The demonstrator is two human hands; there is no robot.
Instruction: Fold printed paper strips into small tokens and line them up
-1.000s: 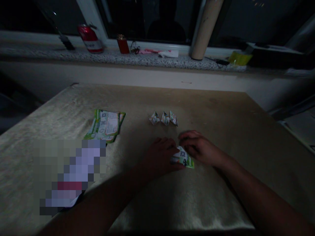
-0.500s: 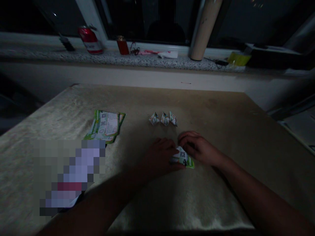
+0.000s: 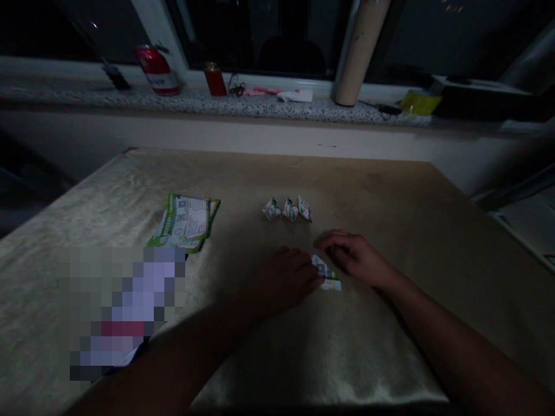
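Note:
A small folded piece of printed green-and-white paper (image 3: 327, 274) lies on the table in front of me. My left hand (image 3: 288, 277) holds its left side, fingers over the top and thumb along the lower part, hiding that end. Close by on the right is my right hand (image 3: 353, 254), fingers loosely bent, with a gap between index finger and thumb and nothing visible in it. Beyond both hands stand three small folded paper shapes in a row: a left one (image 3: 272, 209), a middle one (image 3: 290, 209) and a right one (image 3: 304, 209).
Flat green-and-white leaflets (image 3: 186, 222) are stacked at the left, beside a pixelated patch (image 3: 143, 306). A shiny beige cloth covers the table (image 3: 390, 190). Along the granite sill (image 3: 260, 107) stand a red can (image 3: 156, 69), a reddish jar (image 3: 215, 79) and a cardboard tube (image 3: 362, 55).
The paper's lower edge has turned over, showing a paler strip. My left thumb has moved up and in toward the fingers. My right hand has shifted slightly right, away from the paper.

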